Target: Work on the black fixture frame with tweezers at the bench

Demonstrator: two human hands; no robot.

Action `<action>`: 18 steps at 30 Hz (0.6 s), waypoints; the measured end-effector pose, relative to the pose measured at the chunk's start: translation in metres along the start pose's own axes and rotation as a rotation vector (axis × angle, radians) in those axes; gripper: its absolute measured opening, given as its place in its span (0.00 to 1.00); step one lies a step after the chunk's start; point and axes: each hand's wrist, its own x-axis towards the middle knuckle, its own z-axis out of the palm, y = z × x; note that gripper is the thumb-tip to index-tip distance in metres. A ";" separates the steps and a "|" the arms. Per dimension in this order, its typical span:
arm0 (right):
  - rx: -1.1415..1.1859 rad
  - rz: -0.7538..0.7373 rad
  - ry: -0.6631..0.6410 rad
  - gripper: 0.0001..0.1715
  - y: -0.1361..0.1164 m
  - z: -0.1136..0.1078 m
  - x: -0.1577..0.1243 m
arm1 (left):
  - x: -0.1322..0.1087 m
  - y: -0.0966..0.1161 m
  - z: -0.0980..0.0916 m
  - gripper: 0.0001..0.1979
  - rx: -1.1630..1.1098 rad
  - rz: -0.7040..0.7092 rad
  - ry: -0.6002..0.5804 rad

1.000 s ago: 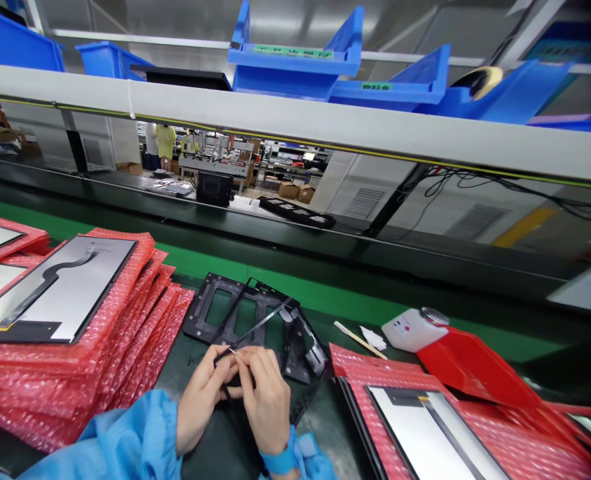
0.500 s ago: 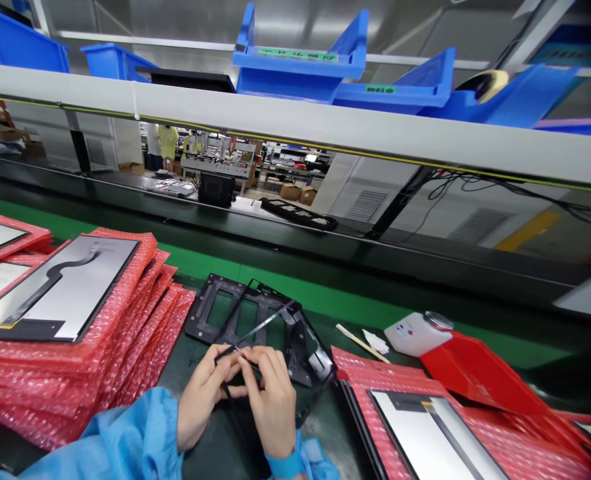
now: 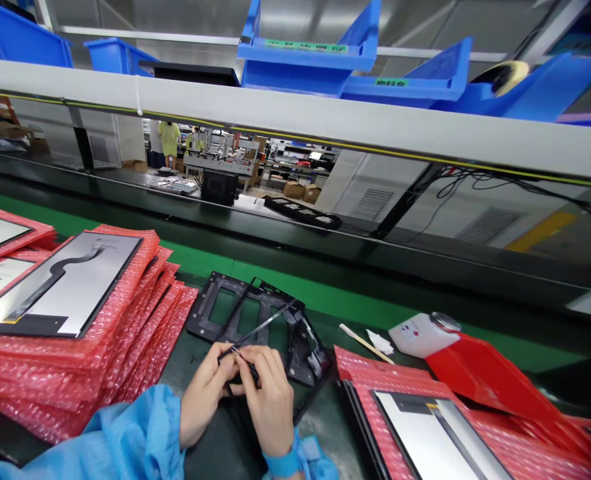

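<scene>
In the head view, blue bins (image 3: 295,75) are standing along the front edge of the shelf (image 3: 325,125), their insides mostly hiding; toward its right end, a tape roll (image 3: 511,77) is showing above a blue rim. On the desk (image 3: 181,357), pink bags (image 3: 118,347) are piling up toward the left edge, a screen (image 3: 93,270) lying on top; toward the right edge, more bags (image 3: 354,365) are carrying another screen (image 3: 415,430). A white bottle (image 3: 420,335) is standing beyond these, its contents not showing. A black jig (image 3: 267,309) is lying toward the desk's far edge, the thin frame (image 3: 236,308) reaching over it from the hands. The left hand (image 3: 206,395), palm turning inward, is gripping the frame's near part. The right hand (image 3: 271,403), knuckles facing up, is pinching it there between thumb and forefinger, fingertips nearly meeting the left's.
</scene>
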 end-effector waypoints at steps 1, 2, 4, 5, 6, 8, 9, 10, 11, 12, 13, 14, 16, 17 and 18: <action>-0.005 -0.009 0.002 0.04 0.000 0.000 0.000 | 0.000 0.000 0.000 0.13 0.005 -0.001 0.000; -0.011 -0.016 0.002 0.04 0.000 0.000 -0.001 | 0.000 -0.001 0.000 0.13 0.009 -0.002 -0.002; -0.025 -0.029 0.004 0.05 -0.001 0.000 -0.001 | 0.001 -0.001 -0.001 0.12 0.020 -0.006 -0.003; -0.030 -0.034 0.007 0.05 -0.001 0.000 -0.001 | 0.001 -0.001 -0.001 0.12 0.025 -0.007 -0.003; -0.034 -0.039 0.009 0.05 -0.002 0.000 -0.001 | 0.001 -0.001 -0.001 0.12 0.030 -0.006 -0.002; -0.034 -0.042 0.010 0.05 -0.002 0.000 0.000 | 0.001 -0.001 -0.001 0.12 0.037 -0.002 0.001; -0.030 -0.040 0.009 0.05 -0.001 0.000 0.000 | 0.001 -0.001 -0.001 0.12 0.039 -0.002 0.000; -0.023 -0.035 0.007 0.06 -0.001 0.001 0.001 | 0.001 -0.001 -0.001 0.13 0.040 -0.003 -0.003; -0.014 -0.028 0.003 0.06 0.000 0.001 0.001 | 0.001 -0.002 -0.002 0.13 0.043 -0.005 -0.004; -0.004 -0.021 -0.001 0.06 0.001 0.001 0.002 | 0.002 -0.002 -0.002 0.14 0.046 -0.008 -0.006; 0.007 -0.015 -0.003 0.06 0.002 0.002 0.002 | 0.002 -0.003 -0.003 0.14 0.050 -0.011 -0.006; 0.017 -0.010 -0.006 0.06 0.002 0.002 0.003 | 0.002 -0.003 -0.004 0.14 0.055 -0.013 -0.005; 0.037 0.000 -0.008 0.07 0.003 0.003 0.003 | 0.002 -0.004 -0.004 0.14 0.068 -0.015 -0.001; 0.049 0.006 -0.007 0.07 0.003 0.003 0.003 | 0.002 -0.004 -0.005 0.14 0.073 -0.015 -0.001; 0.063 0.015 -0.007 0.08 0.002 0.003 0.003 | 0.002 -0.004 -0.005 0.14 0.077 -0.016 -0.002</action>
